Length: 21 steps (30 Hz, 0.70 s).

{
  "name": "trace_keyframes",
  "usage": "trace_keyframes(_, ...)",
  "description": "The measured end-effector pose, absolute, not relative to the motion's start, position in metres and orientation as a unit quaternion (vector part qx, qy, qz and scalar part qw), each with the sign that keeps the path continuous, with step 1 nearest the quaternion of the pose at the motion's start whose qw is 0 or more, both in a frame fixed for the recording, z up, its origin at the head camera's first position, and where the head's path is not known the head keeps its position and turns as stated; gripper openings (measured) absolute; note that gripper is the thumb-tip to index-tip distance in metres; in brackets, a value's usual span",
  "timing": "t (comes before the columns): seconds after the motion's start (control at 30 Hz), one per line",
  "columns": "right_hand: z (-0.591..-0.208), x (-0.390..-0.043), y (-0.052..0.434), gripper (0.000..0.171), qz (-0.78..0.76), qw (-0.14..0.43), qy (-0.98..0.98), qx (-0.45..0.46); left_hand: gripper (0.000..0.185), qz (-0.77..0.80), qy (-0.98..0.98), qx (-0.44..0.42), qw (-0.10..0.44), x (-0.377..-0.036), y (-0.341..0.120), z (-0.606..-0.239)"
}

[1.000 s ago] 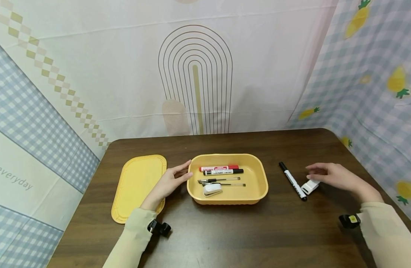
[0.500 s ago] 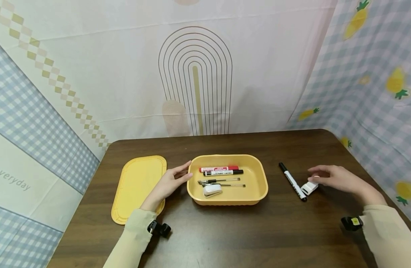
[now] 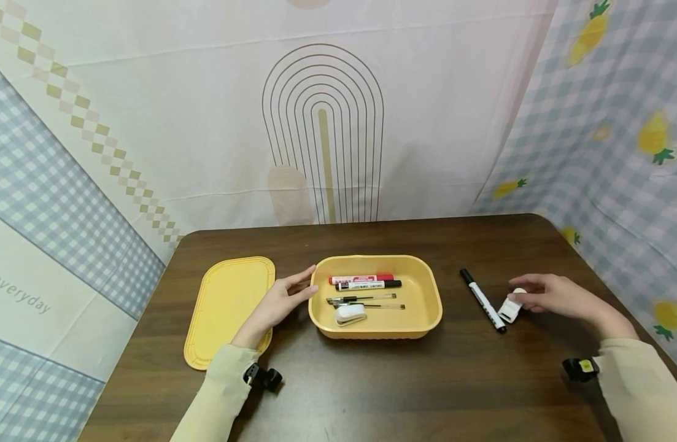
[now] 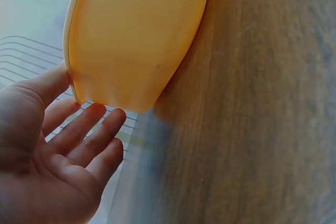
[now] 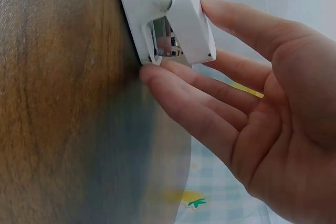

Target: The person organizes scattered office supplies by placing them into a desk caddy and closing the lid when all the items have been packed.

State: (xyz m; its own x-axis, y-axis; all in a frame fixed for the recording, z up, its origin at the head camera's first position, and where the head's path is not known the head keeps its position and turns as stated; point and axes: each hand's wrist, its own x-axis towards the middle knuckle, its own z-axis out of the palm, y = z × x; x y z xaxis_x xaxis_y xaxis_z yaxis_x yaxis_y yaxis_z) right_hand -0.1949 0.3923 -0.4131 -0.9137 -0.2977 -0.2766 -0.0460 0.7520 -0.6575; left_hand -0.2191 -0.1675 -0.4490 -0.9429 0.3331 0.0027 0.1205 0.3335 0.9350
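My left hand (image 3: 277, 302) is at the left end of a yellow plastic box (image 3: 421, 307), its thumb and fingers pinching the rim; the left wrist view shows the fingertips against the outer wall. Inside the box lie a red marker (image 3: 360, 279), a black-capped marker (image 3: 368, 285), two thin pens (image 3: 371, 296) and a white mini stapler (image 3: 350, 314). On the right, my right hand (image 3: 559, 296) pinches a second white mini stapler (image 5: 168, 14) between thumb and fingertips, low at the table. A black-and-white marker (image 3: 484, 302) lies just left of that stapler, almost touching it.
A flat yellow lid (image 3: 224, 307) lies on the brown table (image 3: 371, 393), left of the box and partly under my left forearm. Patterned cloth (image 3: 437, 123) hangs behind the table's far edge and along both sides.
My right hand has lowered slightly and closed in on the stapler, which has turned a little. My left hand and the box have stayed in place.
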Motion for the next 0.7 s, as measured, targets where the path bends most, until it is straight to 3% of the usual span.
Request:
trace_keyframes(0.37, -0.413, -0.204, 0.383, 0.061, -0.271, 0.152, 0.943, -0.118, 0.056, 0.561, 0.811, 0.134, 0.098, -0.219, -0.167, -0.449)
trace_keyframes(0.7, -0.417, -0.207, 0.377, 0.067, -0.281, 0.193, 0.931, -0.128, 0.055, 0.554, 0.814, 0.139, 0.107, -0.211, -0.163, -0.43)
